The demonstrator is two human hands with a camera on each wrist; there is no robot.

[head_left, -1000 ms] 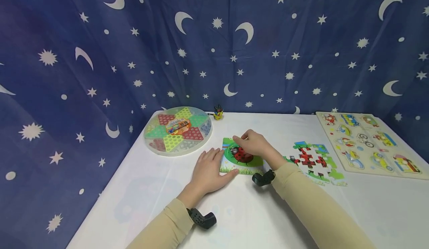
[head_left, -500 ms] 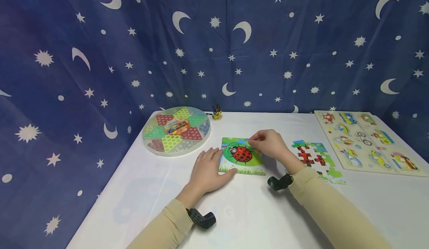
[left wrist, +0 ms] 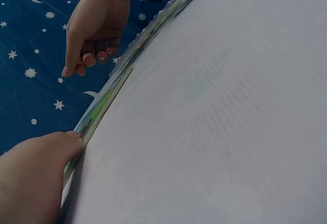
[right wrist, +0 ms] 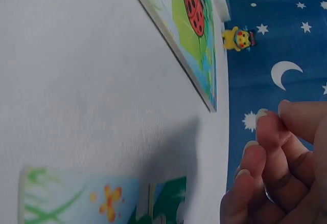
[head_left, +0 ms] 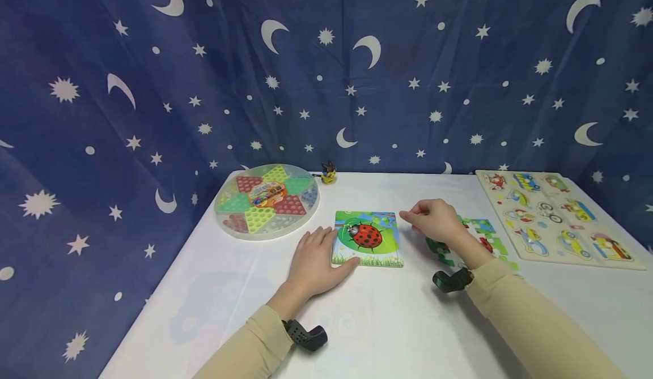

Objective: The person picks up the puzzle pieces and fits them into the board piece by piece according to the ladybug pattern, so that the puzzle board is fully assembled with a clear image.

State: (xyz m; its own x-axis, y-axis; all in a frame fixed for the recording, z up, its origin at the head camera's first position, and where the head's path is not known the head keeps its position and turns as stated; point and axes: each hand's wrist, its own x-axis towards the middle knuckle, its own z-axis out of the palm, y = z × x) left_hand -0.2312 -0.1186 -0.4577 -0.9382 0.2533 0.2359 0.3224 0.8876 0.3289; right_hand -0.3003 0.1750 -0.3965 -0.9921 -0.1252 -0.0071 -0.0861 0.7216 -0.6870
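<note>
A square ladybug puzzle [head_left: 367,248] lies flat on the white table, its picture facing up. My left hand [head_left: 313,263] rests at its left side, fingers along that edge and the thumb touching the lower edge; the left wrist view shows the thumb [left wrist: 59,147] against the puzzle's rim. My right hand [head_left: 436,221] hovers right of the puzzle, apart from it. In the right wrist view its fingers [right wrist: 276,147] are loosely curled, with nothing seen between them. Beneath and beyond this hand lies a second, gapped ladybug puzzle [head_left: 487,227], partly hidden by the hand and forearm.
A round Chinese checkers board [head_left: 262,220] under a clear cover lies at the back left. Near it stands a small yellow figurine [head_left: 329,173]. A wooden peg puzzle board [head_left: 556,220] is at the right. A blue star-and-moon curtain [head_left: 296,84] hangs behind the table.
My right hand has moved off the ladybug puzzle to the right, toward the gapped puzzle, uncovering the ladybug picture. My left hand has stayed at the puzzle's left edge.
</note>
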